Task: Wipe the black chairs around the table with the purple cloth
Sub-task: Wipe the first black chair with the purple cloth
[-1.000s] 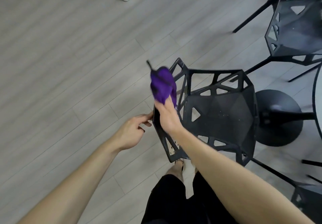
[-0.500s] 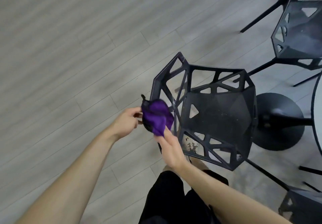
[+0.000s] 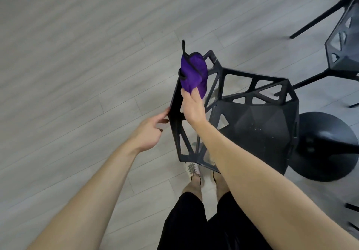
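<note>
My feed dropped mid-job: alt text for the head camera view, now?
The right hand grips a bunched purple cloth against the backrest rim of a black chair, while the left hand touches the backrest's outer edge. A second black chair and a round black table base stand to the right on grey plank floor.
</note>
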Tool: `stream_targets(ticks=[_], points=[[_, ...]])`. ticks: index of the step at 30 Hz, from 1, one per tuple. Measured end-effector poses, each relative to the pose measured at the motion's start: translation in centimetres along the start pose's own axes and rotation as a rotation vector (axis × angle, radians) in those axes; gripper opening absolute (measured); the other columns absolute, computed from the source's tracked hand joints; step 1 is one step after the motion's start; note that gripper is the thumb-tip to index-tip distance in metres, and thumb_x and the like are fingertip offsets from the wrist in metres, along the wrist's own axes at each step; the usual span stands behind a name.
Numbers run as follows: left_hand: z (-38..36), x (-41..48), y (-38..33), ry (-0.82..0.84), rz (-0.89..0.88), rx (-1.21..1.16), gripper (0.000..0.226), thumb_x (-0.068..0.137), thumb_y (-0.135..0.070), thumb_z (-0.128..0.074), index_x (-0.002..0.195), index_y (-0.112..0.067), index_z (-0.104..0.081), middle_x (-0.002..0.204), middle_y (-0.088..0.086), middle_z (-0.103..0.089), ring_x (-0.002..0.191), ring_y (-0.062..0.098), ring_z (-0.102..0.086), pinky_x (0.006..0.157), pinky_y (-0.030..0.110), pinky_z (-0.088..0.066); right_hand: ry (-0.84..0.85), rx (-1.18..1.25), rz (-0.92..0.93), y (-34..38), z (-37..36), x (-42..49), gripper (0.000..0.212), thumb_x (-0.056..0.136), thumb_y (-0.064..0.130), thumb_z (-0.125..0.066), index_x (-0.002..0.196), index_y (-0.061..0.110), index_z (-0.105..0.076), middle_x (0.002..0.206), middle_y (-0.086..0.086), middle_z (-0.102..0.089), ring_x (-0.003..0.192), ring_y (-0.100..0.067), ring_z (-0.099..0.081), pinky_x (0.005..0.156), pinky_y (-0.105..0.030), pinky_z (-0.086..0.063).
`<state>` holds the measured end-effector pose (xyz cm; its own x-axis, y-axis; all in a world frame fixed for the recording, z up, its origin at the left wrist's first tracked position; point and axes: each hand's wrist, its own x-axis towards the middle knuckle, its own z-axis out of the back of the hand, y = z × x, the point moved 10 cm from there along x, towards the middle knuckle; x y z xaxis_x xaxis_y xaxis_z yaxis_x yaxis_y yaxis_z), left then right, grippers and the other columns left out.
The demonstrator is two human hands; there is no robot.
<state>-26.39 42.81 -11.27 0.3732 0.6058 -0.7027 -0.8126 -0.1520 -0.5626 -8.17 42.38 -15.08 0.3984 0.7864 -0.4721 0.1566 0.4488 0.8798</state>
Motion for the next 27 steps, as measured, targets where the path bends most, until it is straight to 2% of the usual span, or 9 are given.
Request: stream_targets(ticks=[3,6,10,14,17,20,23,25,27], points=[[0.4,0.0,-0.7,-0.028,-0.025,0.012,0.108,0.060,-0.009,-0.026,0.160,-0.042,-0.048,0.148,-0.012,-0.064,0.135,0.002,-0.059,0.112,0.045,-0.054,0.089,0.059,-0.030,-2.7,-1.2,-6.0,0.042,0.106,0.028,-0.053,0.147,0.034,-0.059,0.144,0.010,-0.063,0.134,-0.009,-0.053,0.114,-0.032,-0.038],[0.5,0.3,-0.4,-0.026,-0.057,0.040,0.106,0.062,-0.004,-0.027,0.157,-0.045,-0.052,0.145,-0.013,-0.067,0.136,0.000,-0.059,0.112,0.047,-0.054,0.171,0.035,-0.098,-6.8,-0.7,-13.7,0.031,0.104,0.024,-0.055,0.127,0.040,-0.068,0.122,0.018,-0.070,0.115,0.003,-0.057,0.106,-0.033,-0.044],[0.3,0.8,1.1,-0.026,-0.031,0.047,0.110,0.060,-0.009,-0.027,0.160,-0.051,-0.043,0.147,-0.009,-0.065,0.140,0.006,-0.057,0.115,0.048,-0.052,0.170,0.081,-0.174,-9.7,0.5,-18.2,0.037,0.110,0.029,-0.054,0.132,0.057,-0.063,0.132,0.038,-0.064,0.130,0.018,-0.049,0.116,-0.026,-0.035],[0.0,0.7,0.7,-0.022,-0.058,0.104,0.111,0.061,-0.010,-0.027,0.159,-0.062,-0.033,0.153,-0.012,-0.061,0.138,0.011,-0.060,0.110,0.048,-0.055,0.060,0.043,-0.128,-5.8,-1.8,-10.9,0.056,0.102,0.047,-0.050,0.157,0.038,-0.049,0.162,0.016,-0.049,0.153,-0.009,-0.039,0.130,-0.043,-0.025],[0.3,0.4,0.1,-0.046,-0.081,0.185,0.111,0.064,-0.009,-0.028,0.163,-0.058,-0.028,0.159,-0.007,-0.055,0.146,0.015,-0.053,0.113,0.046,-0.053,-0.040,0.062,-0.155,-3.6,-2.0,-5.8,0.064,0.094,0.060,-0.048,0.150,0.029,-0.055,0.157,0.005,-0.054,0.148,-0.020,-0.045,0.126,-0.048,-0.030],[0.3,0.3,-0.6,-0.068,-0.130,0.305,0.107,0.075,0.004,-0.035,0.169,-0.046,-0.025,0.161,0.002,-0.054,0.142,0.024,-0.058,0.110,0.047,-0.055,-0.010,0.028,-0.068,-4.6,-2.0,-9.3,0.034,0.103,0.037,-0.053,0.133,0.028,-0.064,0.138,0.009,-0.065,0.129,-0.014,-0.055,0.112,-0.036,-0.040],[-0.3,0.0,-1.4,-0.068,-0.181,0.417,0.106,0.080,0.010,-0.040,0.172,-0.040,-0.018,0.164,0.006,-0.052,0.143,0.032,-0.055,0.112,0.041,-0.051,0.043,-0.077,0.055,-8.0,-0.9,-17.1,0.030,0.104,0.015,-0.054,0.125,0.032,-0.068,0.118,0.024,-0.066,0.109,0.004,-0.058,0.096,-0.029,-0.045],[-0.8,-0.3,-1.7,-0.074,-0.175,0.486,0.106,0.084,0.010,-0.045,0.173,-0.036,-0.009,0.160,0.015,-0.053,0.139,0.037,-0.055,0.106,0.035,-0.048,0.071,-0.172,0.132,-10.8,-0.3,-20.7,0.035,0.107,0.009,-0.053,0.132,0.029,-0.069,0.131,0.022,-0.066,0.127,0.000,-0.058,0.106,-0.032,-0.047],[-1.1,-0.8,-2.0,-0.086,-0.172,0.524,0.108,0.084,0.009,-0.047,0.173,-0.034,-0.005,0.149,0.026,-0.057,0.133,0.042,-0.054,0.102,0.039,-0.047,0.086,-0.187,0.146,-13.2,-0.4,-22.2,0.039,0.110,0.009,-0.053,0.143,0.026,-0.065,0.146,0.017,-0.060,0.143,-0.009,-0.051,0.119,-0.037,-0.041]])
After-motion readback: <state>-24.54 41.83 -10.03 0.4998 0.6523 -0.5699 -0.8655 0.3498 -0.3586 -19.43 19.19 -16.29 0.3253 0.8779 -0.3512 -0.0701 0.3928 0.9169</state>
